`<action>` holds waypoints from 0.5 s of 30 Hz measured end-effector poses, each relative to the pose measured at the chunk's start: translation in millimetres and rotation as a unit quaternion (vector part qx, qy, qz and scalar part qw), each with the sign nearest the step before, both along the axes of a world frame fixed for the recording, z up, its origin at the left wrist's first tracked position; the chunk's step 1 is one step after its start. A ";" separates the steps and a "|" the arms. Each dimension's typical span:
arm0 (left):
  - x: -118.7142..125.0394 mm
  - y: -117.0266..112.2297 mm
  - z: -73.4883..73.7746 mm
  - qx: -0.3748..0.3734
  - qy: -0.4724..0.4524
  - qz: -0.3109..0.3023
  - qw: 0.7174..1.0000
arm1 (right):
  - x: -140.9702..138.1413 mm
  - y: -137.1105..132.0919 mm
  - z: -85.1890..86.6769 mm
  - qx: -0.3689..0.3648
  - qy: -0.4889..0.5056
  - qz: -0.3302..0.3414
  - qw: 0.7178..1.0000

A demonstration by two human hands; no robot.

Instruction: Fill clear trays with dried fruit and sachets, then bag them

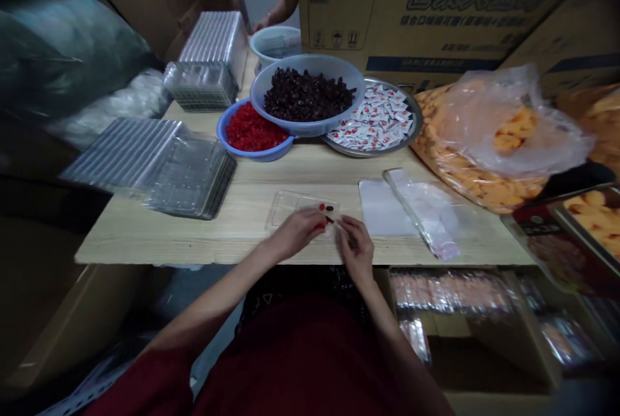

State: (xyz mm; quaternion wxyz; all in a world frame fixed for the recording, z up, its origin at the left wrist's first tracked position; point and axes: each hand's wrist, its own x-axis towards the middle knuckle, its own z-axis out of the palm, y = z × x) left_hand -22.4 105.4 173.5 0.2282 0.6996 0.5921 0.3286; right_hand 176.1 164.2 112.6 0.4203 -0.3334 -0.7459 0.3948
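A clear plastic tray point(283, 206) lies on the table in front of me, its right part between and behind my hands. A small red piece point(321, 207) and a small dark piece point(329, 208) sit side by side at the tray's right part. My left hand point(299, 233) is closed in a pinch, with another red piece point(320, 227) at its fingertips. Beside it, my right hand point(357, 246) has thumb and fingers drawn together at the tray's right side. Close to its fingertips is a second dark piece point(330, 219); whether the fingers hold it is unclear.
Behind stand a blue bowl point(256, 154) of red pieces, a bowl point(310, 125) of dark pieces and a metal bowl point(416, 120) of white sachets. Stacked clear trays point(188, 170) are at left. At right lie plastic sleeves point(419, 209) and a bag of orange snacks point(465, 157). Another person's arm point(283, 6) shows behind.
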 end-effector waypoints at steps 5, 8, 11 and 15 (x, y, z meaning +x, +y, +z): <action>14.6 -3.1 -24.6 0.013 0.018 -0.024 0.999 | 0.2 2.1 -0.8 -0.004 0.001 0.006 1.000; 7.5 -2.3 -23.4 0.025 0.002 -0.018 1.000 | -0.1 -1.3 -1.2 -0.011 0.000 0.007 1.000; 6.4 -3.3 -21.2 0.029 0.038 -0.021 0.999 | -0.1 -5.7 0.3 -0.010 -0.002 0.011 1.000; 8.7 -6.4 -18.6 0.059 0.042 0.025 0.997 | -1.7 23.3 17.8 0.022 0.014 0.011 1.000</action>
